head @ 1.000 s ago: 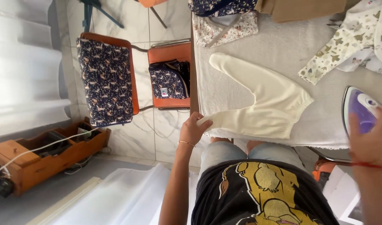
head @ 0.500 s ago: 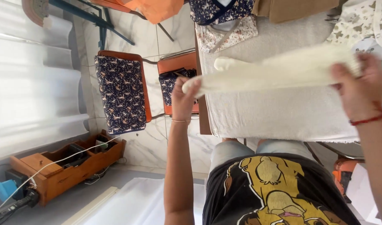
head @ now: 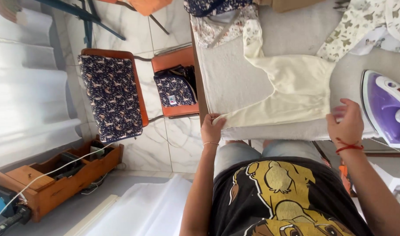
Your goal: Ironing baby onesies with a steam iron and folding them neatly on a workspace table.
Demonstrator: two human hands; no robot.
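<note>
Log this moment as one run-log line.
left hand: grips pale yellow garment leg end | right hand: holds waist edge | garment flat on ironing board | iron beside

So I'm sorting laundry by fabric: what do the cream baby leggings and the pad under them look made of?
The cream baby leggings look like soft matte knit, probably cotton: they lie limp with gentle creases. The ironing pad looks like thick, fuzzy white felt or towelling, though its fibre can't be told. The left hand and right hand hold the leggings' edges.

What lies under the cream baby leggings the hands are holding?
A pale cloth-covered ironing surface lies under the cream leggings. The left hand and right hand pinch their near edge. What lies beneath the cover is hidden.
</note>
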